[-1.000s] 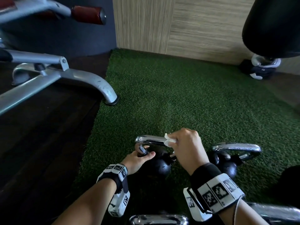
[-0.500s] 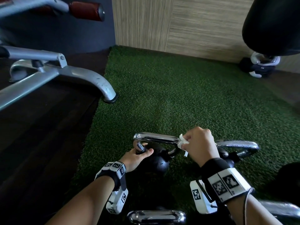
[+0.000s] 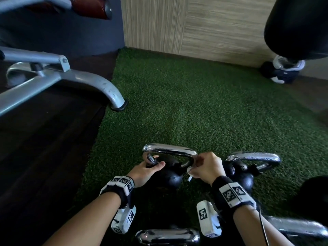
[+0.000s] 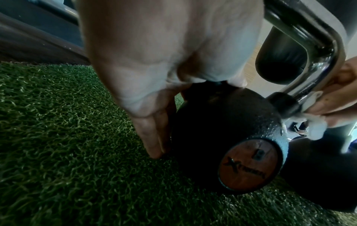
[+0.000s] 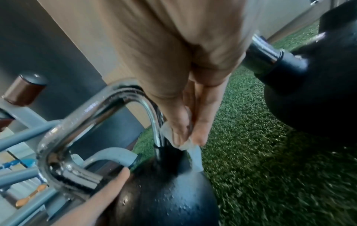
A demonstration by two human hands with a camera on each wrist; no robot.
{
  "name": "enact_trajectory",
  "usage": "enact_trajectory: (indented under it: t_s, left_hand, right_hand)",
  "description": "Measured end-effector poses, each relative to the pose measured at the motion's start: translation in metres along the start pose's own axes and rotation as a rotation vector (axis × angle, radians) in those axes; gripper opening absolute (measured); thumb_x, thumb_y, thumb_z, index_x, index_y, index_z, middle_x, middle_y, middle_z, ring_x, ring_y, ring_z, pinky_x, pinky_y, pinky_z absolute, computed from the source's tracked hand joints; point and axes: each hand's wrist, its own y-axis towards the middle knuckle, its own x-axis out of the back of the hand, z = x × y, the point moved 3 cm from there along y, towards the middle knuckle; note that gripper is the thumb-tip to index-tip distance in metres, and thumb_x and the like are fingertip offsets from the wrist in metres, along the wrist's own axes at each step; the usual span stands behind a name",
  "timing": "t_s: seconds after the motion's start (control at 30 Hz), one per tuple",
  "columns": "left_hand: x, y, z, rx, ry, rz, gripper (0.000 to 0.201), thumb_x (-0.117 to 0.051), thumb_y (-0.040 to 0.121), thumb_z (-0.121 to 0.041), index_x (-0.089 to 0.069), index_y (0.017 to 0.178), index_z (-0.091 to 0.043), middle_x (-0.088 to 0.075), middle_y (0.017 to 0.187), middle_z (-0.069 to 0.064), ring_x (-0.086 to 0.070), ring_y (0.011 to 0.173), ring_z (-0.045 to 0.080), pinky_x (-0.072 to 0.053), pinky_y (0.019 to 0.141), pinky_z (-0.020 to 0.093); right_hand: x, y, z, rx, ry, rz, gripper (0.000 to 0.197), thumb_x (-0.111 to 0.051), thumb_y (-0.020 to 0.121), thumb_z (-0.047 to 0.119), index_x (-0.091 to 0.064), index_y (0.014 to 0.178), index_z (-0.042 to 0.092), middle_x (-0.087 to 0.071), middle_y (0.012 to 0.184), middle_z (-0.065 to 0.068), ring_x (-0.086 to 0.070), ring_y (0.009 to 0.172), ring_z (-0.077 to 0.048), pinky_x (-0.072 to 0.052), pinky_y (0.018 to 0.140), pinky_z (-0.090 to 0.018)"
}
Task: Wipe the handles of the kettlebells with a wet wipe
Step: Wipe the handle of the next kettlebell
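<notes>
A black kettlebell (image 3: 171, 177) with a chrome handle (image 3: 168, 148) stands on green turf. My left hand (image 3: 147, 169) grips the handle's left leg near the ball, thumb across its base. My right hand (image 3: 205, 167) pinches a white wet wipe (image 3: 190, 173) against the handle's right leg, low by the ball. In the right wrist view the wipe (image 5: 193, 149) is pressed to the chrome handle (image 5: 96, 107) by my fingertips (image 5: 199, 136). In the left wrist view the kettlebell (image 4: 222, 137) shows a round brown label. A second kettlebell (image 3: 243, 178) stands just right of my right hand.
Two more chrome handles (image 3: 166, 236) (image 3: 298, 226) lie close to my forearms. A grey bench frame (image 3: 106, 89) stands on the dark floor at left. A black hanging bag (image 3: 298, 27) and a dark object (image 3: 284, 71) beneath it sit far right by the wood wall.
My right hand has slid the wipe from the top bar round the right corner and down the handle's right leg. My left hand keeps its hold.
</notes>
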Motion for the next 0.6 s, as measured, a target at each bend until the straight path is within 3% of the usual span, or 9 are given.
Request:
enact_trajectory:
  t_s: [0.07, 0.13, 0.23, 0.27, 0.33, 0.4, 0.47, 0.53, 0.6]
  left_hand:
    - [0.001, -0.001, 0.001, 0.021, 0.019, 0.002, 0.077, -0.054, 0.082, -0.085, -0.045, 0.149, -0.048, -0.05, 0.156, -0.009, -0.045, 0.144, 0.02, -0.029, 0.12, 0.033]
    - [0.001, -0.002, 0.001, 0.047, 0.055, 0.007, 0.087, -0.051, 0.075, -0.092, -0.047, 0.148, -0.046, -0.052, 0.155, -0.005, -0.047, 0.143, 0.022, -0.032, 0.12, 0.035]
    - [0.004, -0.008, -0.008, 0.105, 0.266, 0.024, 0.095, -0.037, 0.08, -0.094, -0.055, 0.147, -0.028, -0.054, 0.152, 0.007, -0.05, 0.14, 0.027, -0.035, 0.117, 0.033]
    - [0.007, -0.013, -0.013, 0.121, 0.353, 0.043, 0.096, -0.032, 0.084, -0.092, -0.057, 0.145, -0.021, -0.055, 0.15, 0.012, -0.052, 0.139, 0.027, -0.036, 0.116, 0.032]
    - [0.013, -0.025, -0.022, 0.132, 0.527, 0.108, 0.089, -0.034, 0.091, -0.084, -0.066, 0.131, -0.011, -0.065, 0.137, 0.014, -0.063, 0.121, 0.025, -0.044, 0.105, 0.031]
    - [0.02, -0.036, -0.027, 0.125, 0.586, 0.214, 0.064, -0.044, 0.095, -0.073, -0.075, 0.097, -0.017, -0.077, 0.109, 0.004, -0.067, 0.086, 0.016, -0.051, 0.083, 0.029]
    - [0.024, -0.055, -0.032, 0.117, 0.43, 0.313, 0.053, -0.045, 0.104, -0.058, -0.072, 0.083, -0.019, -0.078, 0.095, 0.001, -0.064, 0.07, 0.009, -0.048, 0.068, 0.025]
    - [0.028, -0.071, -0.041, 0.048, 0.048, 0.326, 0.047, -0.045, 0.106, -0.051, -0.074, 0.097, -0.016, -0.079, 0.103, 0.01, -0.071, 0.08, 0.012, -0.053, 0.078, 0.025]
    - [0.033, -0.087, -0.052, -0.036, -0.315, 0.283, 0.045, -0.049, 0.103, -0.049, -0.072, 0.116, -0.013, -0.079, 0.11, 0.012, -0.076, 0.098, 0.02, -0.058, 0.092, 0.032]
  right_hand:
    - [-0.005, 0.001, -0.002, -0.011, 0.015, 0.019, 0.017, -0.088, 0.061, 0.017, -0.073, 0.068, 0.019, -0.074, 0.068, 0.005, -0.071, 0.07, -0.01, -0.051, 0.059, -0.011]
    - [-0.006, 0.003, -0.003, -0.014, 0.045, 0.023, 0.015, -0.087, 0.059, 0.018, -0.075, 0.068, 0.015, -0.075, 0.067, 0.003, -0.073, 0.071, -0.013, -0.058, 0.064, -0.02]
    - [0.003, -0.003, -0.002, -0.013, -0.009, 0.103, 0.013, -0.082, 0.063, 0.017, -0.071, 0.066, 0.009, -0.069, 0.06, 0.003, -0.065, 0.059, -0.011, -0.05, 0.05, -0.016]
    - [0.006, -0.006, -0.002, -0.018, -0.023, 0.145, 0.013, -0.08, 0.063, 0.014, -0.069, 0.065, 0.008, -0.069, 0.06, 0.001, -0.065, 0.057, -0.013, -0.052, 0.05, -0.017]
    - [0.009, -0.015, -0.001, -0.014, 0.022, 0.27, 0.011, -0.082, 0.064, 0.002, -0.073, 0.07, 0.004, -0.076, 0.068, -0.009, -0.074, 0.061, -0.02, -0.064, 0.063, -0.031]
    - [0.014, -0.025, 0.004, 0.048, 0.099, 0.386, 0.016, -0.086, 0.07, -0.005, -0.079, 0.082, 0.003, -0.078, 0.08, -0.017, -0.078, 0.071, -0.025, -0.066, 0.074, -0.044]
    - [0.019, -0.034, 0.013, 0.153, 0.183, 0.424, 0.017, -0.087, 0.074, -0.002, -0.082, 0.088, 0.008, -0.079, 0.083, -0.014, -0.077, 0.072, -0.021, -0.066, 0.077, -0.039]
    - [0.023, -0.039, 0.027, 0.24, 0.271, 0.388, 0.02, -0.089, 0.075, 0.004, -0.084, 0.091, 0.014, -0.08, 0.082, -0.009, -0.076, 0.072, -0.018, -0.065, 0.077, -0.039]
    - [0.023, -0.041, 0.039, 0.316, 0.336, 0.333, 0.025, -0.092, 0.071, 0.015, -0.084, 0.093, 0.023, -0.081, 0.084, -0.004, -0.078, 0.079, -0.025, -0.065, 0.082, -0.047]
